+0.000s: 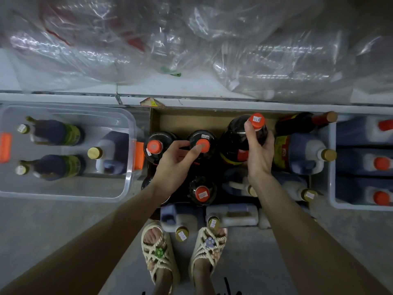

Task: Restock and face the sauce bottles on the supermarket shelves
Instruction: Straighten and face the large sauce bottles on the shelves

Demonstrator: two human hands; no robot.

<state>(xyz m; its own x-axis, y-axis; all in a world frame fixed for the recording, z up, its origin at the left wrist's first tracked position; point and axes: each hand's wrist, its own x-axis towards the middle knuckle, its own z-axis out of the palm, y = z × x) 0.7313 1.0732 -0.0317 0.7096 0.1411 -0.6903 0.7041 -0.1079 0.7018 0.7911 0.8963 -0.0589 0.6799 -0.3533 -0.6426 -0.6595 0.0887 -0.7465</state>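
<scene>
I look straight down into a cardboard box (191,119) on the floor that holds dark sauce bottles with orange caps. My right hand (259,150) grips the neck of a large dark bottle (236,135), which is tilted with its cap towards the shelf. My left hand (176,160) reaches over a second bottle (203,143); its thumb lies on the orange cap and its fingers curl beside the neck. Another upright bottle (156,145) stands to its left and one more (202,193) nearer me.
A clear tub (127,167) on the left holds green-labelled bottles and a jug. White jugs with gold caps (306,154) lie right of the box, and a crate (331,167) of orange-capped jugs sits far right. More jugs lie by my feet (182,252). Plastic-wrapped goods fill the shelf (191,96) above.
</scene>
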